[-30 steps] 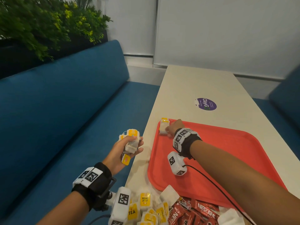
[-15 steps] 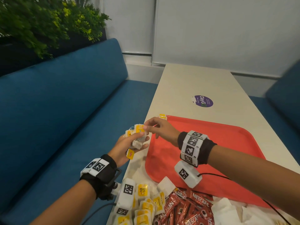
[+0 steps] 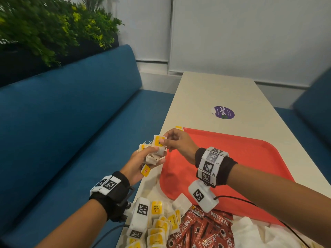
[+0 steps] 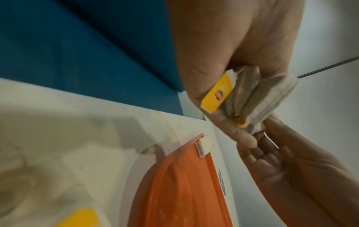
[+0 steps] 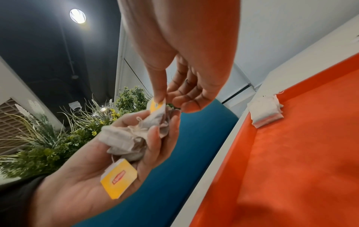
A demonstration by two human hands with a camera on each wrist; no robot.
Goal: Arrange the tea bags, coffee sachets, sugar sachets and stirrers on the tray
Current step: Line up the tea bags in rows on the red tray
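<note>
— Why did the left hand (image 3: pixel 143 159) sit mid-frame, curled round a clump of tea bags (image 5: pixel 132 136)?

— Probably as a feeder. The right hand (image 3: pixel 177 142) pinched one yellow tag (image 3: pixel 158 141) off it, with the tray (image 3: pixel 250 158) just right; one bag (image 5: pixel 266 112) lay in its upper-left corner.

thin papery tea bags (image 5: pixel 124 138), glossy yellow card tags (image 5: pixel 118 178), smooth matt plastic tray (image 3: pixel 250 154).

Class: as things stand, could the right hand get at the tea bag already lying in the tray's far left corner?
Probably yes: the right hand hovers beside that tea bag, nothing between, though it pinches another.
</note>
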